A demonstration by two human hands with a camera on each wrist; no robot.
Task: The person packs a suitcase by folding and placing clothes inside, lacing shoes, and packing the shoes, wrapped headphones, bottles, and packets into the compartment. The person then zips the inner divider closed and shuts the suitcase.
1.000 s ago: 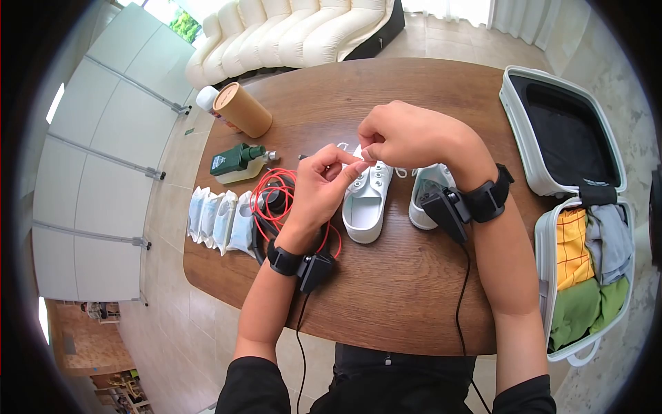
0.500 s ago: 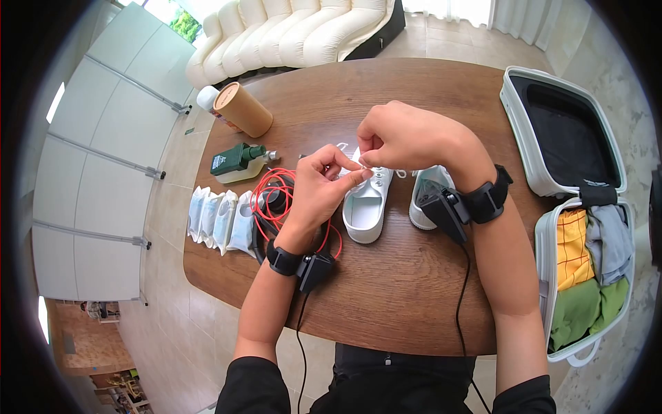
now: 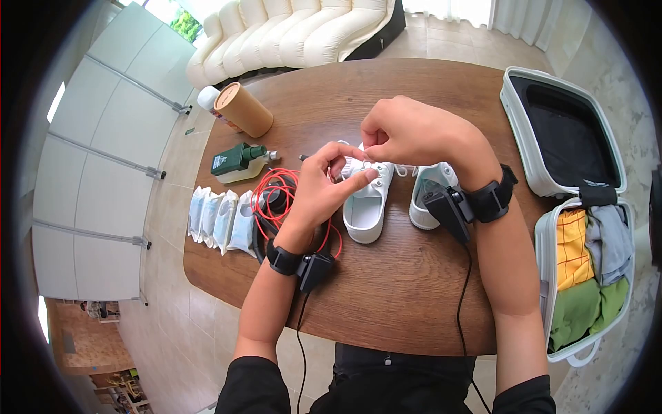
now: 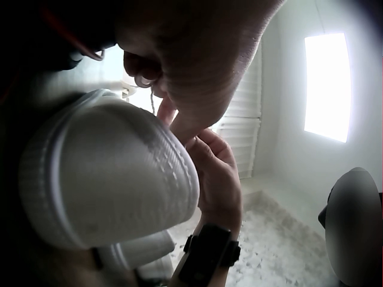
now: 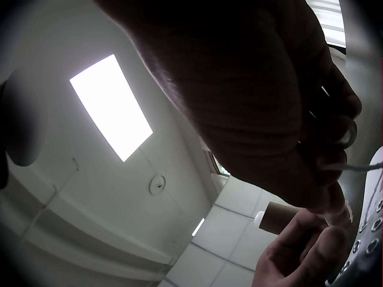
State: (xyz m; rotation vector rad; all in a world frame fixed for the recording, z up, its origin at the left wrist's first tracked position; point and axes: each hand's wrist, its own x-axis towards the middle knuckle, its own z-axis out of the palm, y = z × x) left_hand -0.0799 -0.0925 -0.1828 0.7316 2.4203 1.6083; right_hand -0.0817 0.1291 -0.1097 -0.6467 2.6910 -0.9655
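A white lace-up shoe (image 3: 365, 214) sits on the table, its opening toward me, metal eyelets along the front. Over its lacing, my right hand (image 3: 420, 134) pinches a white shoelace (image 5: 356, 168), which trails from its curled fingers in the right wrist view. My left hand (image 3: 318, 183) reaches in from the left. Its index fingertip meets the right fingertips, while its thumb stands apart over the shoe. Its other fingers curl where a strand of lace hangs in the left wrist view. The second white shoe (image 3: 424, 215) stands to the right, partly behind my right wrist.
Left of the shoes lie a coiled red cable (image 3: 265, 196), several white-and-blue packets (image 3: 224, 219) and a green bottle (image 3: 238, 160). A cardboard tube (image 3: 245, 110) stands farther back. An open suitcase (image 3: 543, 276) holding folded clothes is at the right.
My left thumb has parted from the index finger, where both pinched the lace before. The right hand has shifted slightly but still pinches the lace. The shoes have not moved.
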